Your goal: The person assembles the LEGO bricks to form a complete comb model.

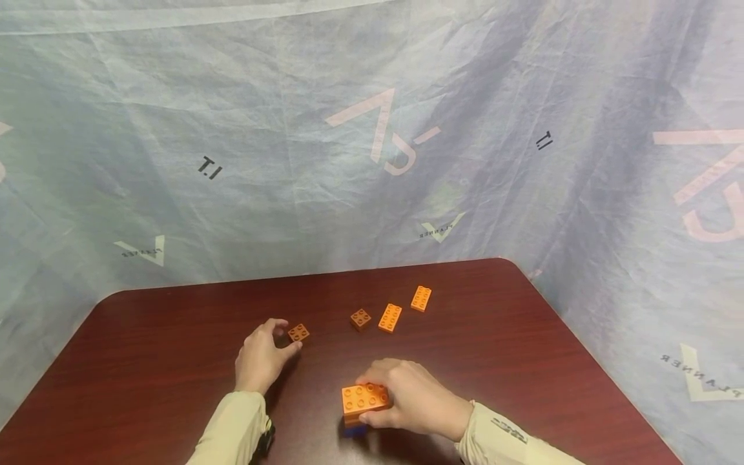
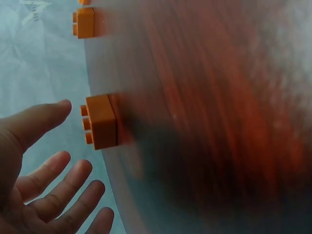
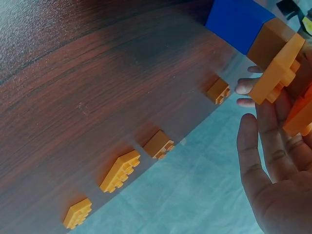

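Observation:
My right hand grips a stack of toy bricks at its upper part, thumb on the near side and fingers on the far side. An orange brick with studs tops the stack, brown-orange shows under it, and a blue brick forms the bottom. Further left, my left hand reaches around a small brown-orange brick on the table. Its thumb and fingers are spread apart beside that brick, and a gap shows between fingers and brick in the left wrist view.
Beyond the hands, another small brown-orange brick lies on the dark red table. To its right are two longer orange bricks, one nearer and one farther. A grey printed curtain hangs behind the table edge.

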`<state>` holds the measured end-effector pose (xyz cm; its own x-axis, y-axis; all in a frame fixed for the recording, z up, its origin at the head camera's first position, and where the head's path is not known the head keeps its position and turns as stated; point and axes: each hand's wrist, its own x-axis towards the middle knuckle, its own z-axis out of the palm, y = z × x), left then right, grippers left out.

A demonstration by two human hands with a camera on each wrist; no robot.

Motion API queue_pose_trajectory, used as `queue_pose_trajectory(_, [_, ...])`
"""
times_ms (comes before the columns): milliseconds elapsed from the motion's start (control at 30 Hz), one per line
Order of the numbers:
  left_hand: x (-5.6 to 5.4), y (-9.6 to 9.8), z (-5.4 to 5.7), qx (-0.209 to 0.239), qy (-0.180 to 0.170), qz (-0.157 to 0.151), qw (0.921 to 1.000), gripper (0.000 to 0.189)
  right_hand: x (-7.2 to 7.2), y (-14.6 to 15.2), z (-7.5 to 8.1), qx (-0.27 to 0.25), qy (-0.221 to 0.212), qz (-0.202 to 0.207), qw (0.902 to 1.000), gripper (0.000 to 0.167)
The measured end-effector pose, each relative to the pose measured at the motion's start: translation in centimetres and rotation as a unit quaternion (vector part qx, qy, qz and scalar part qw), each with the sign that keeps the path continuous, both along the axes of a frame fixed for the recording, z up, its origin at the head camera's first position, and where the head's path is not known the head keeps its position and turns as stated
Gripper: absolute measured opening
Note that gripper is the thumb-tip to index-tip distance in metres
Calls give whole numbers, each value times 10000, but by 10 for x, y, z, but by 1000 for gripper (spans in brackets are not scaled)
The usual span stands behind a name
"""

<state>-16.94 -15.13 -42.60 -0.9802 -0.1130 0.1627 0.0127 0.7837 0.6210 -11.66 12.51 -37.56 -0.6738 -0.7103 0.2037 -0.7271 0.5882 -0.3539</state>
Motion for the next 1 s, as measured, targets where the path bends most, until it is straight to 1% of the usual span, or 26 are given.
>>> queue_pose_trajectory(267, [-11,0,-7,-502,-109,-65,9987,55,0,-1,-1,10,36,8,10000,32])
queue_pose_trajectory(400, [-15,2,-9,-632,-154,-107,9978,54,-1,-1,-1,18,69,9,10000,33])
queue_pose_trajectory(533, [-16,3,-11,-685,-194,-120,9974,53,-1,-1,-1,24,99,9,9999,33])
queue_pose_trajectory(800, [-16,5,-9,-735,-310,-90,9968,48,0,-1,-1,28,66,2,10000,32])
queue_pose_trajectory(1000, [-17,6,-7,-768,-250,-103,9967,39,0,-1,-1,81,16,-24,10000,32])
